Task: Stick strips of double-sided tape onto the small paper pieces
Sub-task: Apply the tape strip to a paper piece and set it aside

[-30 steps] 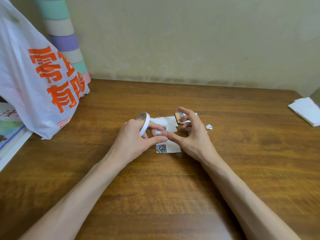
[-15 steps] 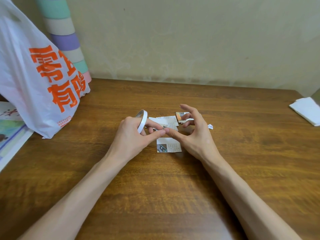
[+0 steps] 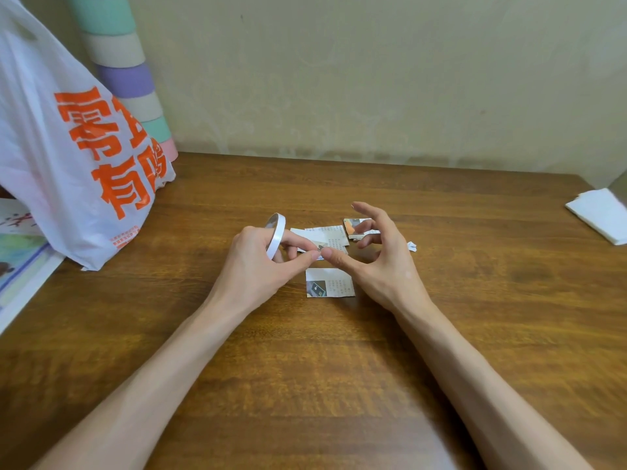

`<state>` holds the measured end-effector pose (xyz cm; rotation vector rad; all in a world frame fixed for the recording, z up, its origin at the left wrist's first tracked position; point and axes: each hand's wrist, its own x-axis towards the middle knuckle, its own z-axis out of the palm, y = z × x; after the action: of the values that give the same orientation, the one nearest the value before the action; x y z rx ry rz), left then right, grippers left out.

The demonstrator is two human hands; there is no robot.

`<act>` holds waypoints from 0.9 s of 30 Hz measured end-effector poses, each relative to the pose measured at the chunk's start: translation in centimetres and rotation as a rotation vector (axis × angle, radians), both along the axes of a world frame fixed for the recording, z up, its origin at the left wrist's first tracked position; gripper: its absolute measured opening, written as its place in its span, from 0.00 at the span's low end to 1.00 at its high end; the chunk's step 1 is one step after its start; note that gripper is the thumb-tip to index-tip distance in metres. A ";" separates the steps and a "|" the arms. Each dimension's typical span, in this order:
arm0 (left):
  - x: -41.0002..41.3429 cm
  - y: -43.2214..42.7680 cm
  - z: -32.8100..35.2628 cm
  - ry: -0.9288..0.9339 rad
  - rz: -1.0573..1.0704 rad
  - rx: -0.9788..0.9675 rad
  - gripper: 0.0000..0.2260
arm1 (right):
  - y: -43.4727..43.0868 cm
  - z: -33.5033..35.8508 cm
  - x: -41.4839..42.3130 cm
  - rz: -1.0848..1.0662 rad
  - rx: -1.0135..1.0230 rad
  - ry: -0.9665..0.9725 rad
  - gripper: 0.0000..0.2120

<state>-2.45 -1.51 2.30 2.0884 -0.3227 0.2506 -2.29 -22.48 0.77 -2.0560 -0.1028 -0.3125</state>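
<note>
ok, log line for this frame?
left hand: holds tape roll | right hand: thumb meets left thumb, fingers spread | paper pieces: on table

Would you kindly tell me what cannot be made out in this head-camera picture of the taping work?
All in the head view:
Whether a strip is pulled off the tape roll: the meeting thumbs of the left hand and right hand cover that spot.
Print on the near paper piece: too small.
The far paper piece: partly under the right hand's fingers.
The plastic bag: cut by the left edge.
</note>
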 end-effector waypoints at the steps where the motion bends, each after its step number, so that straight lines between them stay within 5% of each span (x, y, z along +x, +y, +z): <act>1: 0.0 0.0 0.0 0.002 0.000 -0.003 0.01 | 0.0 0.0 0.0 -0.001 0.000 0.000 0.39; 18: 0.0 0.0 -0.3 0.022 -0.026 0.022 0.06 | 0.2 0.1 0.0 -0.002 -0.012 0.009 0.39; 27: 0.3 0.4 -0.1 0.026 0.010 0.115 0.03 | -0.9 0.6 0.0 0.061 -0.120 0.225 0.40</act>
<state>-2.18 -1.08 2.20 2.2049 -0.3168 0.2149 -2.28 -23.35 1.38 -2.1873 -0.0474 -0.0371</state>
